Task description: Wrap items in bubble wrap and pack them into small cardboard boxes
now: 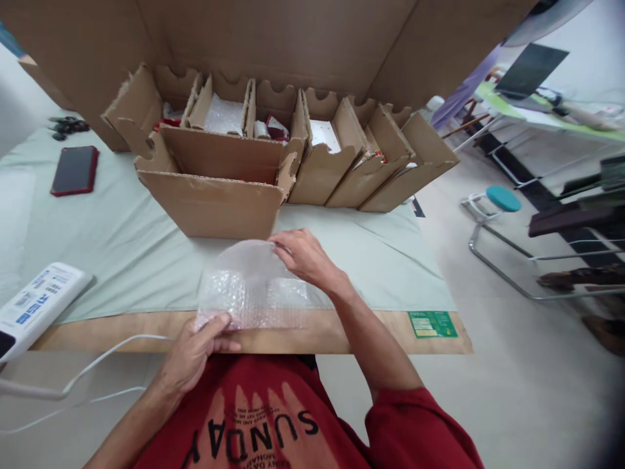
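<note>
A clear bubble-wrap pouch (251, 290) lies on the near edge of the table, partly lifted. My left hand (198, 345) pinches its lower left corner, thumb on top. My right hand (305, 257) grips its upper right edge with fingers closed over it. Just beyond the pouch stands an open cardboard box (215, 192), nothing visible in it from here.
A row of cardboard bins (342, 156) holding small items stands behind the box, against a tall cardboard wall. A red phone (75, 170) lies far left, a white power strip (34, 306) with its cable near left. A green label (433, 324) marks the table's right corner; stools stand on the floor to the right.
</note>
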A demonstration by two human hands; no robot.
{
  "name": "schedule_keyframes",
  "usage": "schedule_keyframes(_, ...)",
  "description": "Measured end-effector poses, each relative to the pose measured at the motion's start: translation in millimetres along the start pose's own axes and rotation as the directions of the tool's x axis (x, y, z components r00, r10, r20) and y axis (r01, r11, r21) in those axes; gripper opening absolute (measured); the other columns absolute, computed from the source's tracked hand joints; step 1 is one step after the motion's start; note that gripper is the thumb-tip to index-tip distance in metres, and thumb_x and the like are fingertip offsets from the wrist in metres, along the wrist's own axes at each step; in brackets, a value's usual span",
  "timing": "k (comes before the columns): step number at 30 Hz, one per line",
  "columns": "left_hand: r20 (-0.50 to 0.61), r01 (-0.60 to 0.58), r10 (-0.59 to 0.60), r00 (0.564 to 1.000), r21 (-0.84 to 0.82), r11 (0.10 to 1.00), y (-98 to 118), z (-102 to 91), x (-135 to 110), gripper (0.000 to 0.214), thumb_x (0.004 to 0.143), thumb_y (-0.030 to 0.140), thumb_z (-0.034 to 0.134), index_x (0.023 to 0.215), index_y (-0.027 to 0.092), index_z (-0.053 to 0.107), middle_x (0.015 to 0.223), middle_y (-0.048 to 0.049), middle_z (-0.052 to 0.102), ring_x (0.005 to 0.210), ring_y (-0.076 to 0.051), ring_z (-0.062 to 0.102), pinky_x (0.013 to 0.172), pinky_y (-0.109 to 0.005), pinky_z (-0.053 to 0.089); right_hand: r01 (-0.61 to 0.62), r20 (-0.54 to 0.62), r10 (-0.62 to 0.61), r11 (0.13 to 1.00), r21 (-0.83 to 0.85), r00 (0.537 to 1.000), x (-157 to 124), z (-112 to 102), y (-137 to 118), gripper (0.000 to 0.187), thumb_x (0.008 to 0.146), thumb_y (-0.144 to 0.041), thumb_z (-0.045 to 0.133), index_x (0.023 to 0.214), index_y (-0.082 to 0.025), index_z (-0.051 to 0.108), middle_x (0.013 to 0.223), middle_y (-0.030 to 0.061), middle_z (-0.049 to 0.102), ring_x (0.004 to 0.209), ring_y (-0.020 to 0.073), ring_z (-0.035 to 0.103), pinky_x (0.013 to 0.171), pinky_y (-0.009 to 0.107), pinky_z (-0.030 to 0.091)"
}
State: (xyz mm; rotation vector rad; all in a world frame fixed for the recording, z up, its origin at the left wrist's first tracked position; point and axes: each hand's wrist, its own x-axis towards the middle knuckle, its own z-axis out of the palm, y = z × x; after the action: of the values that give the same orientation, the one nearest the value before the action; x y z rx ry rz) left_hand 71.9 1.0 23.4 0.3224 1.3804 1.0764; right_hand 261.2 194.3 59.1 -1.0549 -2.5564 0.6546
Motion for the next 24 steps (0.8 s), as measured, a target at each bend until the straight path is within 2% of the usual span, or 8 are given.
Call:
schedule_keyframes(3,0.078,0.128,-0.129,0.989,0.022,0.992,-10,-5.0,-11,0.06,0.057,0.066,0.091,0.085,0.015,0.077,0.094,-0.0153,0.079,0.096,-0.031,0.074,0.06,-0.033,0.061,0.038,-0.107,-0.04,0.999,-0.02,0.993,17,24,2,0.023,0.096,-0.027,0.067,0.117,-0.021,0.072,0.119,0.0102,0.076,0.111,0.0303,0.066,0.101,0.047,0.042)
schedule_keyframes(6,0.162,0.192,-0.216,0.963,0.153,0.969,-8,-25.5,-20,0.068,0.065,0.074,0.082,0.098,0.014,0.079,0.101,-0.0188,0.08,0.097,-0.03,0.074,0.065,-0.034,0.061,0.002,-0.295,0.006,1.0,0.029,0.955,0,32,19,0.024,0.099,-0.032,0.064,0.118,-0.021,0.072,0.123,0.0105,0.075,0.115,0.0294,0.066,0.101,0.045,0.045)
schedule_keyframes(9,0.156,0.145,-0.207,0.966,0.338,0.93,4,-53.2,-29,0.064,0.075,0.075,0.072,0.098,0.015,0.08,0.088,-0.0136,0.08,0.08,-0.025,0.074,0.073,-0.037,0.061,-0.1,-0.351,0.098,0.995,0.011,0.931,-36,30,47,0.022,0.099,-0.031,0.059,0.112,-0.02,0.073,0.117,0.0109,0.077,0.111,0.029,0.068,0.098,0.045,0.049)
schedule_keyframes(11,0.097,0.022,-0.079,0.992,0.486,0.874,15,-64.7,-30,0.057,0.081,0.073,0.065,0.089,0.019,0.08,0.078,-0.0085,0.078,0.072,-0.023,0.072,0.075,-0.038,0.061,-0.186,-0.334,0.161,0.982,-0.043,0.929,-57,31,63,0.022,0.098,-0.031,0.059,0.11,-0.02,0.074,0.116,0.012,0.077,0.109,0.03,0.068,0.098,0.046,0.051)
schedule_keyframes(13,0.028,-0.14,0.163,0.986,0.663,0.735,23,-65.1,-25,0.049,0.085,0.067,0.061,0.087,0.022,0.079,0.082,-0.0056,0.078,0.074,-0.023,0.072,0.074,-0.036,0.059,-0.267,-0.326,0.22,0.958,-0.107,0.919,-68,37,71,0.024,0.096,-0.033,0.061,0.111,-0.019,0.074,0.121,0.0138,0.075,0.11,0.0318,0.067,0.098,0.048,0.051)
schedule_keyframes(17,0.033,-0.199,0.563,0.826,0.951,0.236,29,-40.5,1,0.045,0.091,0.051,0.053,0.119,0.021,0.072,0.109,-0.0096,0.076,0.09,-0.026,0.073,0.076,-0.035,0.056,-0.348,-0.337,0.272,0.918,-0.189,0.901,-66,55,63,0.025,0.093,-0.037,0.067,0.108,-0.018,0.074,0.137,0.0177,0.066,0.12,0.0362,0.06,0.1,0.052,0.049)
schedule_keyframes(20,0.083,-0.076,0.49,0.868,0.997,-0.034,28,-22.6,20,0.047,0.096,0.035,0.048,0.138,0.017,0.06,0.108,-0.0112,0.075,0.092,-0.028,0.073,0.077,-0.037,0.054,-0.319,-0.31,0.252,0.929,-0.19,0.917,-62,63,49,0.011,0.094,-0.028,0.065,0.093,-0.019,0.072,0.142,0.0172,0.064,0.124,0.0358,0.058,0.1,0.051,0.048)
schedule_keyframes(24,0.089,-0.037,0.413,0.906,0.991,-0.131,30,-14.8,32,0.047,0.099,0.022,0.041,0.144,0.017,0.054,0.111,-0.011,0.076,0.093,-0.029,0.074,0.077,-0.038,0.053,-0.286,-0.299,0.226,0.942,-0.176,0.927,-75,64,36,0.012,0.092,-0.018,0.062,0.081,-0.019,0.067,0.139,0.0174,0.066,0.127,0.0346,0.058,0.099,0.05,0.048)
